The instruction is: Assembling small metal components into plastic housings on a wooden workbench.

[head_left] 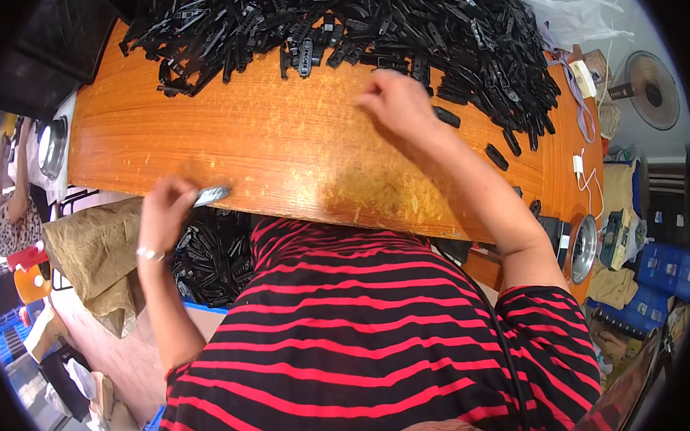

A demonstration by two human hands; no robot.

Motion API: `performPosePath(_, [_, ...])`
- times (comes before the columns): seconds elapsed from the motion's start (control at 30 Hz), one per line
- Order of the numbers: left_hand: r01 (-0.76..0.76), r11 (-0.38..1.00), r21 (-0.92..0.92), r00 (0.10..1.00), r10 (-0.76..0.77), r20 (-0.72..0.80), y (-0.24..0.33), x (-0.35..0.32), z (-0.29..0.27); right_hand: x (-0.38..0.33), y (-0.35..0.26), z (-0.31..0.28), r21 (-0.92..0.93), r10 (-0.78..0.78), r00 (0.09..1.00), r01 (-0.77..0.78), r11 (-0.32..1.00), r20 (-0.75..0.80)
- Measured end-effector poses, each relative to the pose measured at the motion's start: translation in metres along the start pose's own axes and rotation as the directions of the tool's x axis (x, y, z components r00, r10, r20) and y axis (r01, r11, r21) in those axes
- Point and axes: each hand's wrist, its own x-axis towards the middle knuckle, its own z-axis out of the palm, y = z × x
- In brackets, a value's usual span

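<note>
**Two hands at work at a table heaped with black plastic clips**

The left hand (165,208) hangs just off the near edge of the orange wooden table (224,136), fingers closed around a small elongated piece (210,195) whose free end pokes out toward the tabletop; that end looks dark and slightly glossy, catching a grey-blue sheen. A thin bracelet sits on that wrist.

The right hand (400,103) reaches across the table to the edge of the big heap of black plastic parts (366,19). It is blurred, fingers curled downward over the wood, and I cannot tell whether it grips anything. The heap runs along the whole far side of the table and curves down the right side: narrow, flat, matte black strips, many with small holes or notches, lying tangled at all angles. A few loose parts (496,156) lie apart from the heap on bare wood, just beside the right forearm.

Below the table edge, just beside the left hand, a blue crate (201,306) holds more of the same black parts (214,257), piled loosely. A brown paper sack (97,248) slumps beside it. At the right end of the table sit a white charger with cable (580,164) and a round metal bowl (583,248), whose contents I cannot make out. A standing fan (650,89) is on the floor beyond
</note>
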Motion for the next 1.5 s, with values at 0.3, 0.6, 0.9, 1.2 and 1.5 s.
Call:
performPosePath(0.3, [-0.105, 0.980, 0.167, 0.958, 0.145, -0.248, 0.016, 0.036, 0.011, 0.007, 0.031, -0.008, -0.405, -0.002, 0.998, -0.021, 0.914, -0.056])
performPosePath(0.6, [-0.248, 0.913, 0.325, 0.900, 0.341, -0.271, 0.101, 0.171, 0.124, 0.008, -0.035, 0.022, -0.169, -0.058, 0.998, 0.061, 0.984, 0.023])
performPosePath(0.9, [-0.278, 0.873, 0.400, 0.867, 0.407, -0.286, 0.100, 0.154, 0.136, -0.004, -0.053, 0.053, 0.020, -0.182, 0.977, 0.181, 0.983, 0.110])
performPosePath(1.2, [-0.137, 0.540, -0.831, 0.991, 0.080, -0.111, 0.100, 0.116, 0.144, 0.003, -0.075, 0.033, 0.348, -0.067, 0.998, 0.069, 0.935, -0.020])
performPosePath(1.5, [-0.011, 0.600, -0.800, 0.995, 0.083, 0.048, 0.110, 0.106, 0.125, 0.009, -0.059, 0.030, 0.727, 0.118, 0.988, -0.153, 0.669, 0.100])
